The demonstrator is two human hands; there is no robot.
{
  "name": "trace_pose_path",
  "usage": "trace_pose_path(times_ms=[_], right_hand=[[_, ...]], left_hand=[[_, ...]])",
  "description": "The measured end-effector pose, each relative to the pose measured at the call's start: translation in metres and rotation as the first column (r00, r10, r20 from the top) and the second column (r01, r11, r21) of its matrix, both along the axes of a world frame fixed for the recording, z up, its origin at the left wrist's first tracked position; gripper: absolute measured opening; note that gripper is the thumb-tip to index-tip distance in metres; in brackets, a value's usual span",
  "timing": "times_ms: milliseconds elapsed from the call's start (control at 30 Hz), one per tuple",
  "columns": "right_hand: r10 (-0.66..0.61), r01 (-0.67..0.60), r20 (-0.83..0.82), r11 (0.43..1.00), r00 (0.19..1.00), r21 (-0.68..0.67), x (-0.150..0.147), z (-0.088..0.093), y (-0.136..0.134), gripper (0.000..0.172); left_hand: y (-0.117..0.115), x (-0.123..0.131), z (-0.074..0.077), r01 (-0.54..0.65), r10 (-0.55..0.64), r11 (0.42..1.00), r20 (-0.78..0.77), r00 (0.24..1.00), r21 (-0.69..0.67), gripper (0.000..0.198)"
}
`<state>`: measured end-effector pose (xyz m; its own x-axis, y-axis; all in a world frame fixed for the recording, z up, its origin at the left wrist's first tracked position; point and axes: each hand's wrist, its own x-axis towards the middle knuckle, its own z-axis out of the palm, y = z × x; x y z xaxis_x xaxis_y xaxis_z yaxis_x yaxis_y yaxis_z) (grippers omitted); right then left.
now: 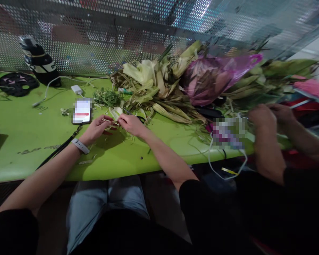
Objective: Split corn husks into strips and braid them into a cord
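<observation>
My left hand (pixel 97 128), with a white band at the wrist, is closed around thin pale strips that look like torn corn husk. Close against it, my right hand (pixel 127 123) pinches the same pale strips, and its fingertips hide most of them. Just beyond both hands lies a broad pale husk piece (pixel 115 112). Behind that sits a tangle of thin green strips (pixel 107 97). A large heap of corn husks (pixel 159 88) spreads to the right. Beside my right hand, a black loop-shaped handle (pixel 141 119) shows partly.
A lit phone (pixel 82 111) lies left of my hands, with a charger (pixel 76 90) and a dark bottle (pixel 41 62) farther back. A pink plastic bag (pixel 206 79) stands among the husks. At right, another person's hands (pixel 266 115) work near a white cord (pixel 210 156). Perforated metal (pixel 95 39) backs the green table (pixel 55 132).
</observation>
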<state>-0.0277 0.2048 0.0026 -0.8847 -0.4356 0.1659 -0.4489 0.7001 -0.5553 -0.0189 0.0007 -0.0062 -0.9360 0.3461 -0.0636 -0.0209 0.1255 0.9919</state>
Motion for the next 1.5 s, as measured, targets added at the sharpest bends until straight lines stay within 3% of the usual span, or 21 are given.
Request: trace_pose_path(times_ms=[100,233,333,533,833,1100,1500], right_hand=[[0.010,-0.010,-0.005,1.000,1.000,-0.009,0.001,0.000,0.001,0.025],[0.024,-0.024,0.010,1.000,1.000,0.001,0.002,-0.002,-0.002,0.026],[0.040,-0.037,0.044,0.997,0.998,-0.066,0.001,-0.004,-0.002,0.026],[0.073,-0.057,0.079,0.982,0.994,-0.183,-0.001,-0.005,-0.002,0.022],[0.127,-0.077,0.136,0.942,0.983,-0.326,0.001,-0.002,0.002,0.021],[0.127,-0.023,0.231,0.913,0.965,-0.407,0.002,0.003,0.003,0.019],[0.097,0.035,0.291,0.908,0.952,-0.418,-0.006,-0.006,0.002,0.019]], left_hand=[[-0.004,-0.005,-0.003,-0.053,0.050,0.996,-0.042,0.998,-0.071,0.021],[-0.005,-0.009,-0.006,0.076,-0.116,0.965,-0.147,0.982,-0.252,0.035],[-0.002,-0.005,-0.002,0.134,-0.187,0.944,-0.154,0.970,-0.301,0.036],[-0.001,0.000,0.001,0.215,-0.258,0.948,-0.166,0.952,-0.236,0.036],[-0.001,0.004,0.004,0.155,-0.169,0.984,-0.171,0.971,-0.092,0.038],[-0.003,0.001,0.000,0.176,-0.181,0.983,-0.151,0.972,-0.042,0.035],[-0.003,0.006,0.007,0.223,-0.277,0.942,-0.209,0.938,-0.250,0.032]])
